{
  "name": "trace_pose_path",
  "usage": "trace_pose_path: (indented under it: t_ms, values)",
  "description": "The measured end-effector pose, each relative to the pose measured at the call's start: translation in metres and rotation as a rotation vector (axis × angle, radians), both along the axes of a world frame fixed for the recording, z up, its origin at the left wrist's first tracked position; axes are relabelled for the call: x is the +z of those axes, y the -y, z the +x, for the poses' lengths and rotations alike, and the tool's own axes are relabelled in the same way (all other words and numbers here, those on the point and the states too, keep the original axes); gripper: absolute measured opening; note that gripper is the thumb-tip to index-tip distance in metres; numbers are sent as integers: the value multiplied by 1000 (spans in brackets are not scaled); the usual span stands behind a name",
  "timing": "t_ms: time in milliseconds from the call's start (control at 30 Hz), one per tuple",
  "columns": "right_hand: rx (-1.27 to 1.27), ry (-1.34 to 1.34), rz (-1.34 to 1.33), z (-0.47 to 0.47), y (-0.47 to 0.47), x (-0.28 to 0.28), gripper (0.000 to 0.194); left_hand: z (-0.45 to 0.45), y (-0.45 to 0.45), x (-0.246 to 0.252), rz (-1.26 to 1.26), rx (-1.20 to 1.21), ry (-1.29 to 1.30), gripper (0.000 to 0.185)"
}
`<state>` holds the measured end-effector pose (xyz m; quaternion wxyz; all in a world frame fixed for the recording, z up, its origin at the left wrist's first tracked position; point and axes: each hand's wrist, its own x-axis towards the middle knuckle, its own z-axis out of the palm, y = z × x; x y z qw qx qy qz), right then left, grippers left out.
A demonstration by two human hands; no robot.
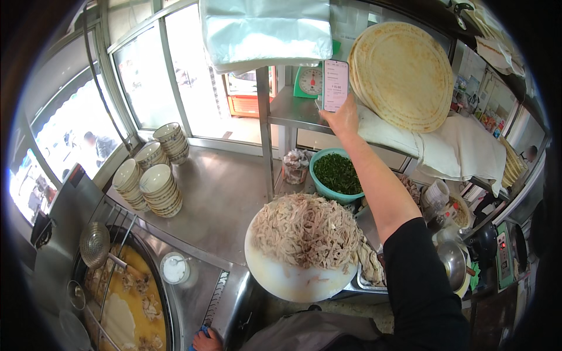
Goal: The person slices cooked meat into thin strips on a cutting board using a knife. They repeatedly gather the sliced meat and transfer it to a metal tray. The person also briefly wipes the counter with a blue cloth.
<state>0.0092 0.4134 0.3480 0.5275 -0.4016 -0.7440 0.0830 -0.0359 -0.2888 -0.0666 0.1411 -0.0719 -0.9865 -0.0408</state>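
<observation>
My right hand [344,117] reaches out to the steel shelf and grips the lower end of a smartphone [336,84]. The phone is upright, its lit screen towards me and bearing writing. Just left of it stands a green dial scale [303,83]; a stack of large round flatbreads [404,77] leans to its right. At the bottom edge, my left hand [208,340] closes on a blue cloth [203,329] at the steel counter. Below my outstretched arm, a heap of shredded cooked meat [307,228] lies on a round white chopping board [303,283].
A large pot [169,316] of yellow broth holds meat pieces, with a skimmer [95,245] over its rack. Stacked bowls [160,188] stand by the window. A teal basin [322,186] contains chopped greens. Plastic bags [265,35] hang above; a white jar [174,268] sits beside the pot.
</observation>
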Motion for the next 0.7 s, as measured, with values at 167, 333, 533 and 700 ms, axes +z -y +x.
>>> trace_pose_path:
  t_ms: [167, 333, 533, 700]
  values:
    - [164, -171, 8, -2, -22, 14, 73, -1, 1, -1, 20, -22, 13, 40]
    - [120, -196, -23, -12, -29, 26, 70, 0, -1, 0, 25, -20, 5, 39]
    - [53, -126, 35, -16, -54, 27, 75, 6, -9, 15, 22, 1, -11, 37]
    - [-44, -63, 59, -20, -90, 23, 92, 11, -14, 29, 118, 40, 159, 40]
